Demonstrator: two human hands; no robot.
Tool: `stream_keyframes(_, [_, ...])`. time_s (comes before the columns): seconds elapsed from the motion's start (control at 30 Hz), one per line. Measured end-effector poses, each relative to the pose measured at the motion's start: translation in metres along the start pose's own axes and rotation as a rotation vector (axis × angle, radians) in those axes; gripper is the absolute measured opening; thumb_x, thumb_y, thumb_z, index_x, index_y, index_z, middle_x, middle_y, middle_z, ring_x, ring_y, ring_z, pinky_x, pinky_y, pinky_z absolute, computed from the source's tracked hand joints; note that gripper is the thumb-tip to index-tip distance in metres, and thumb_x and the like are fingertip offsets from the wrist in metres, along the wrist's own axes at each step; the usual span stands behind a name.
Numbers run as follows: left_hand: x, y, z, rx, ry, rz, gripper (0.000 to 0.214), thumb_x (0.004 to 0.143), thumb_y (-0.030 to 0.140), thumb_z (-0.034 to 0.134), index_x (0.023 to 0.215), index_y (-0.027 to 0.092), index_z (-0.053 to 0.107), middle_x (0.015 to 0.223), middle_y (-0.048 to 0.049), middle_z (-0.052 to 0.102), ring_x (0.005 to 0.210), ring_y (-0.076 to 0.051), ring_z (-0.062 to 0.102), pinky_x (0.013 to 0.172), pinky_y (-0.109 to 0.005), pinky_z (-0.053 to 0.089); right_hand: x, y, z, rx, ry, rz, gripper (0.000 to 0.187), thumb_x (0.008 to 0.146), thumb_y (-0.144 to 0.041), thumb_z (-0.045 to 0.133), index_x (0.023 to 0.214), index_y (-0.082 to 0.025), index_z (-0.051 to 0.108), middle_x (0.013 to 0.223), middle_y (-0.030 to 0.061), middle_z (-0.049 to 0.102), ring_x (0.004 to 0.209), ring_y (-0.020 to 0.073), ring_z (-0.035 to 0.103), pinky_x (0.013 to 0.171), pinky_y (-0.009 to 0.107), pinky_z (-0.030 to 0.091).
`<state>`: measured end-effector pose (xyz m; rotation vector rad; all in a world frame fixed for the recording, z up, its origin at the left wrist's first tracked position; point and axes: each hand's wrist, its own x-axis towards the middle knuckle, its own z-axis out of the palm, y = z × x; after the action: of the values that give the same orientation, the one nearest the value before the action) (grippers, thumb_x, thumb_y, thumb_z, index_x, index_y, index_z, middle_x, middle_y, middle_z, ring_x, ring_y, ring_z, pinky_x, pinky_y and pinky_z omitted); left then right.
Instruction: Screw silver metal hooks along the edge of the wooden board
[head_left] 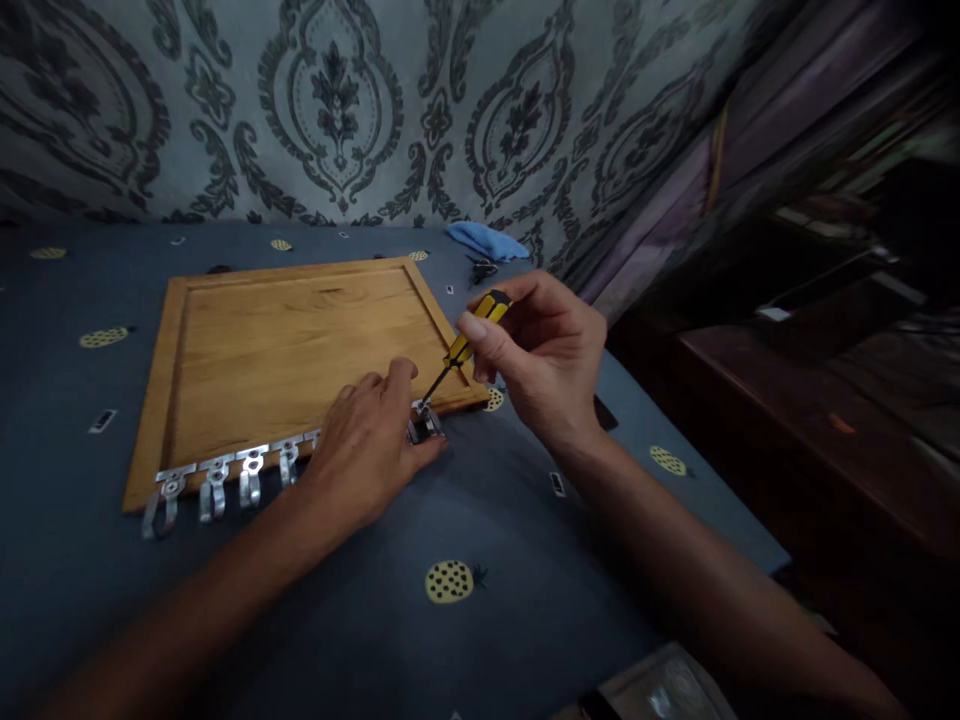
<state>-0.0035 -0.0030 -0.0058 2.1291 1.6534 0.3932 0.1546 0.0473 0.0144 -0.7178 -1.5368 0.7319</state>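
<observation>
"Where's the screwdriver (pixel 478 328)?"

"Pinched in the right hand (pixel 553 352), tilted, its tip at the right end of the metal hook rail (pixel 289 449)."

"And the left hand (pixel 369 437)?"

"Lying over the rail, thumb and forefinger apart; I can't tell whether it grips."

"What's beneath?"

"A framed wooden panel (pixel 300 345), flat on the pineapple-print surface (pixel 517 540). A blue cloth (pixel 487 241) lies beyond the panel's far right corner."

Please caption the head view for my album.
Screwdriver in right hand, left hand at metal hooks along a wooden board.

Bare forearms (pixel 690 550), bare left grip (pixel 367 435), bare right grip (pixel 553 365)
</observation>
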Motion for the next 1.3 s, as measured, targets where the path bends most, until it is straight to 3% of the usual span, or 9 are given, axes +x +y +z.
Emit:
stream_keyframes(0.1, [-0.0005,-0.0002,0.0004,0.002,0.001,0.003,0.051,0.087,0.032,0.071,0.126,0.017,0.042,0.113,-0.0107,0.065,0.108,-0.031,0.061,0.094,-0.047,0.049,-0.0003,0.0011,-0.0008,-0.032,0.054,-0.033,0.033,0.081,-0.046,0.081,0.083,-0.024,0.057,0.07,-0.0065,0.057,0.042,0.0039,0.048,0.035,0.018,0.041])
stream_keyframes(0.2, [-0.0005,-0.0002,0.0004,0.002,0.005,0.004,0.052,0.086,0.033,0.072,0.126,0.018,0.042,0.113,-0.0106,0.065,0.106,-0.031,0.061,0.093,-0.047,0.049,-0.0011,0.0016,-0.0012,-0.041,0.029,-0.038,0.031,0.083,-0.044,0.079,0.085,-0.025,0.056,0.071,-0.0064,0.055,0.043,0.0041,0.048,0.037,0.018,0.043])
stream_keyframes(0.37, [-0.0001,0.0002,0.0,0.01,0.004,-0.001,0.051,0.086,0.032,0.072,0.126,0.018,0.042,0.112,-0.0106,0.066,0.107,-0.031,0.062,0.094,-0.047,0.049,-0.0028,0.0019,0.0015,-0.024,-0.007,-0.032,0.03,0.081,-0.039,0.083,0.081,-0.024,0.056,0.071,-0.0058,0.055,0.046,0.005,0.049,0.038,0.019,0.046])
stream_keyframes(0.8, [0.0,-0.001,0.0034,0.003,0.035,0.0,0.053,0.085,0.034,0.073,0.125,0.018,0.043,0.11,-0.0105,0.066,0.106,-0.033,0.063,0.091,-0.048,0.05,-0.0043,0.0002,0.0024,-0.022,-0.031,-0.005,0.036,0.073,-0.041,0.088,0.079,-0.024,0.057,0.069,-0.005,0.057,0.048,0.0065,0.049,0.038,0.021,0.041])
stream_keyframes(1.07, [-0.0002,-0.0017,0.0028,0.019,0.043,0.032,0.052,0.085,0.034,0.07,0.127,0.017,0.044,0.107,-0.0103,0.066,0.104,-0.032,0.062,0.09,-0.047,0.05,-0.0034,-0.0019,-0.0008,-0.077,-0.108,-0.155,0.035,0.071,-0.037,0.09,0.074,-0.022,0.059,0.067,-0.0039,0.057,0.058,0.01,0.052,0.048,0.024,0.042])
stream_keyframes(1.3, [0.0005,0.0,-0.0003,0.043,-0.003,0.021,0.033,0.087,0.038,0.066,0.11,0.019,0.05,0.104,-0.011,0.065,0.101,-0.034,0.062,0.088,-0.048,0.049,-0.0032,-0.0018,-0.0015,-0.059,-0.219,-0.231,0.032,0.073,-0.036,0.089,0.072,-0.02,0.06,0.064,-0.0038,0.058,0.063,0.0115,0.057,0.054,0.025,0.045])
